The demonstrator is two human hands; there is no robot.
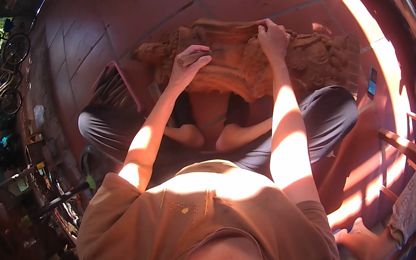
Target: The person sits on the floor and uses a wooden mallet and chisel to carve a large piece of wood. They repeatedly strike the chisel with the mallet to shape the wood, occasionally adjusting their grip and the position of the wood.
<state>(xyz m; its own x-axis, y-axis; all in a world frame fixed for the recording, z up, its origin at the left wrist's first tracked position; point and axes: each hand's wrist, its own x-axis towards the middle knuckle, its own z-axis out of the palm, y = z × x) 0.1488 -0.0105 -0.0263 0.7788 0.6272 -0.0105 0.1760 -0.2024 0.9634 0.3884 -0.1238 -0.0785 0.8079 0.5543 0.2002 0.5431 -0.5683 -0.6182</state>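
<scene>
A long reddish-brown carved wooden piece [225, 82] lies across the floor in front of my crossed legs, its surface covered in deep relief. My left hand [187, 71] is closed around a short, brown, rounded wooden stick [194, 60], held over the left part of the carving. Its far end is hidden by my fingers. Farther right, my right hand [274, 42] rests on the carving near its far edge, with the fingers curled. Whether something small sits in those fingers cannot be made out.
Beside my left knee lies a dark, ribbed bundle with a pink edge [128, 87]. A phone [372, 83] lies right of the carving. At the right stands a chair [402, 144], near another person's bare foot [362, 242]. Clutter and bicycles [16, 49] line the left side.
</scene>
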